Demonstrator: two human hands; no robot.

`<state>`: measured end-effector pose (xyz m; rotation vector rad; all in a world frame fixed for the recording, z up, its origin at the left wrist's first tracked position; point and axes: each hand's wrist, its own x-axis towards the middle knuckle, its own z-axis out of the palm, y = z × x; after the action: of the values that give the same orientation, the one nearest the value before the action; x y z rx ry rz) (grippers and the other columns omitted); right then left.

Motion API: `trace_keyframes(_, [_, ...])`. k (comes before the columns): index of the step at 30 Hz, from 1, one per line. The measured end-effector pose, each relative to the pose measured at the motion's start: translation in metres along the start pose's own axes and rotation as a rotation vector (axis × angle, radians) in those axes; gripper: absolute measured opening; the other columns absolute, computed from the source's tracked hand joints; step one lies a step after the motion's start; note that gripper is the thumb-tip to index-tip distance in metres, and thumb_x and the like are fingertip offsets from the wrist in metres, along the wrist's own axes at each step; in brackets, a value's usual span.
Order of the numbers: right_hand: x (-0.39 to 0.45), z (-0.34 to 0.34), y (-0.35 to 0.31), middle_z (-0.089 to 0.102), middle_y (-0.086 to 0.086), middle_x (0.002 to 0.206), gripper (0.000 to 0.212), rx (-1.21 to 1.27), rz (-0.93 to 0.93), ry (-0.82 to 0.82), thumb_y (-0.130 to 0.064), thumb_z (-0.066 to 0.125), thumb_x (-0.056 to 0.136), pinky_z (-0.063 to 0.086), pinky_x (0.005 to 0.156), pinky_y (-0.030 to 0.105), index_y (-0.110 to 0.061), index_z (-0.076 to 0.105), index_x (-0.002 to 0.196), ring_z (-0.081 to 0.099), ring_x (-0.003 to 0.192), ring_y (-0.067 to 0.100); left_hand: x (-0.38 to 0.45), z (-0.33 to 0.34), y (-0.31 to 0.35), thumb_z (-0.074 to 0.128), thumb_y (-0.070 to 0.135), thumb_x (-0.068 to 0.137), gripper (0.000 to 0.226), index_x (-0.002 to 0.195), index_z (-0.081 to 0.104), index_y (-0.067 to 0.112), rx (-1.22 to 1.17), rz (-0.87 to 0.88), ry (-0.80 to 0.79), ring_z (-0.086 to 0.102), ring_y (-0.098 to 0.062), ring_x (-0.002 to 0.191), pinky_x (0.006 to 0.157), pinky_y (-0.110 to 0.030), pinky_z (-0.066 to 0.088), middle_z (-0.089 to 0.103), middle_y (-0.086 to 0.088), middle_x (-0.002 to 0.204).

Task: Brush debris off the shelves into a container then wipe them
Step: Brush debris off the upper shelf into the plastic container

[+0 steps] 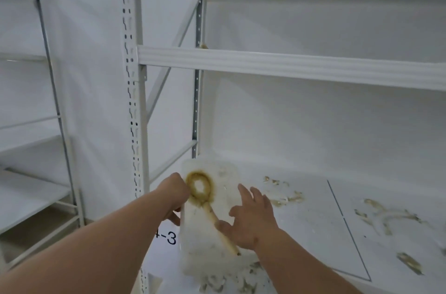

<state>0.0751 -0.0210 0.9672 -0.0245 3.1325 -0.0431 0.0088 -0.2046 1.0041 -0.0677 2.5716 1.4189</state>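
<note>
My left hand (175, 193) grips the translucent container (207, 221); the brush (205, 195) lies inside, debris (284, 197) scattered rightward.

At lower centre of the frame we find the container (207, 228) resting on the shelf (301, 233), close to the upright post (135, 110) at the shelf's left end, with the brush (207, 199) lying across it, head toward the rear wall and handle toward the lower right. The left hand (175, 193) sits at the container's left edge and the right hand (251, 216) at its right side, over the handle. Debris (386, 216) lies on the shelf right of the container and in front of it, below the crossbeam (289, 64) spanning mid-frame.
</note>
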Motion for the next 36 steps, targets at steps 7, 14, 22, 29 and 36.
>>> trace_keyframes(7, [0.07,0.029,-0.017,-0.006,-0.005,0.163,0.062,-0.196,0.003,-0.112,-0.071,0.047,0.079,-0.02,0.109,0.061,-0.027,0.069,0.116,-0.022,0.146,0.029,0.069,-0.016,0.0,0.037,-0.005,0.085,0.018,0.095,0.048,0.004,0.008,0.012,-0.051,0.048,-0.024,0.059,0.053,-0.05,0.058,0.05,-0.014,0.082])
trace_keyframes(14, [0.132,0.066,-0.034,0.014,-0.004,0.158,0.048,-0.055,0.175,-0.201,-0.051,0.058,0.076,-0.016,0.109,0.062,-0.022,0.069,0.113,-0.008,0.147,0.029,0.133,-0.012,-0.024,0.039,-0.005,0.084,0.016,0.087,0.054,0.001,0.047,-0.04,-0.138,0.048,-0.024,0.056,0.055,-0.053,0.058,0.052,-0.014,0.073])
trace_keyframes(22, [0.18,0.081,-0.043,0.03,-0.001,0.146,0.049,-0.023,0.23,-0.145,-0.042,0.051,0.081,-0.001,0.114,0.058,-0.021,0.061,0.124,0.012,0.143,0.03,0.198,-0.012,-0.039,0.041,-0.004,0.084,0.019,0.099,0.05,0.005,0.008,-0.058,-0.085,0.064,-0.034,0.072,0.053,-0.053,0.057,0.059,-0.018,0.092])
trace_keyframes(29, [0.207,0.08,-0.048,0.043,-0.001,0.119,0.031,0.108,0.255,0.151,-0.036,0.036,0.092,0.025,0.104,0.044,-0.02,0.051,0.115,0.038,0.118,0.024,0.235,-0.016,-0.046,0.038,0.001,0.09,0.019,0.105,0.04,0.012,0.076,-0.078,0.029,0.066,-0.035,0.074,0.058,-0.051,0.059,0.055,-0.016,0.097])
trace_keyframes(36, [0.224,0.077,-0.035,0.058,-0.003,0.089,0.017,0.235,0.259,0.14,-0.037,0.034,0.093,0.033,0.088,0.041,-0.022,0.04,0.097,0.056,0.086,0.024,0.261,-0.011,-0.056,0.04,0.0,0.095,0.028,0.071,0.037,0.014,0.149,-0.111,-0.029,0.058,-0.027,0.064,0.063,-0.046,0.059,0.048,-0.008,0.073])
